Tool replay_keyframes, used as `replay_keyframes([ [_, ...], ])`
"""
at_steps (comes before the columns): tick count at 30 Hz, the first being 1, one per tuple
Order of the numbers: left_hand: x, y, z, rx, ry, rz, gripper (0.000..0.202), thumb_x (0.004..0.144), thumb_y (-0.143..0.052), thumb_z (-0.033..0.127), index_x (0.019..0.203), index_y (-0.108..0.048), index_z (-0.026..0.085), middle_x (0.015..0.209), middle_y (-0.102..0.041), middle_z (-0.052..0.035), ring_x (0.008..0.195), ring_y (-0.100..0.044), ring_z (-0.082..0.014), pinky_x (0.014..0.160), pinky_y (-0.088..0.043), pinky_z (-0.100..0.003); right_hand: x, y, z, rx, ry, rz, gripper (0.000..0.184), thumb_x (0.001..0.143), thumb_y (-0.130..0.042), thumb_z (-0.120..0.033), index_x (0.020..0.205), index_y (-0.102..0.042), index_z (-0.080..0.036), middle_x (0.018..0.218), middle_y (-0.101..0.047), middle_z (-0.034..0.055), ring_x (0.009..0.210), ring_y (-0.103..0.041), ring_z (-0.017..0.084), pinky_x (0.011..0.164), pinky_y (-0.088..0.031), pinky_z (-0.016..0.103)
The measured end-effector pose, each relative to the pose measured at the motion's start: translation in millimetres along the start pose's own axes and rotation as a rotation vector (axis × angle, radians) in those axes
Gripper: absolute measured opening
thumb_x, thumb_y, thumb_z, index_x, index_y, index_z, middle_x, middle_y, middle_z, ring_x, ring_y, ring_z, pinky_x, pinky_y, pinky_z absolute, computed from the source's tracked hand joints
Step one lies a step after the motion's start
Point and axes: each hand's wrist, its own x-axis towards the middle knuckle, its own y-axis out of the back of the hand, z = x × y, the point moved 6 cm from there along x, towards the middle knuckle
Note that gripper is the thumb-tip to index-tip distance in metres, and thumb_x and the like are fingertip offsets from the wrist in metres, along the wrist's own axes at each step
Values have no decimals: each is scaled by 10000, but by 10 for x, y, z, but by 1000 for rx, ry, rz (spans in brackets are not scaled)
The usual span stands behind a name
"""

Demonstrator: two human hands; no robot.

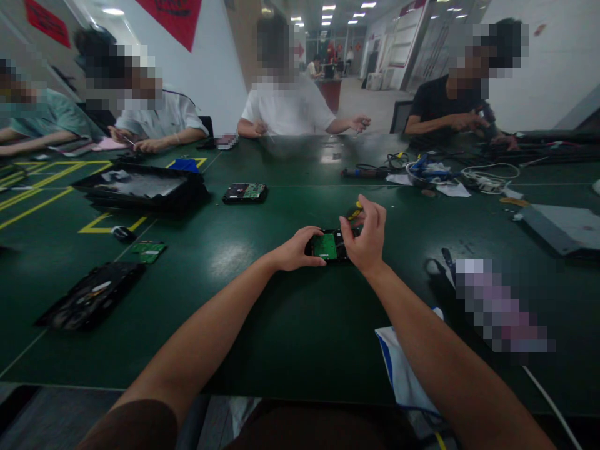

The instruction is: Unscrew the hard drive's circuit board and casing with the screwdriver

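A hard drive (325,246) with a green circuit board facing up lies on the green table in front of me. My left hand (300,250) grips its left end, thumb along the far edge and fingers at the near edge. Over the drive's right end, my right hand (369,237) is closed around a black-and-yellow screwdriver (355,214). Only the screwdriver's handle shows; its tip is hidden behind my fingers. Farther off to the left lies a second hard drive (244,192), also board side up.
Stacked black trays (145,190) stand at left, near a loose green circuit board (150,251) and a black casing (91,297). Tangled cables (431,170) and a grey metal case (562,228) lie at right. A white-and-blue cloth (407,369) hangs by my right forearm. Several people sit opposite.
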Motion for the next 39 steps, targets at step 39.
replay_keyframes([
  [39,2,4,0,-14,15,5,830,720,-840,522,1413,-497,221,1505,-467,-164,1418,-433,-336,1191,-357,-519,-4,17,-3,10,22,32,664,963,-575,-246,1576,-327,-313,1370,-477,126,1000,-653,225,843,-641,428],
])
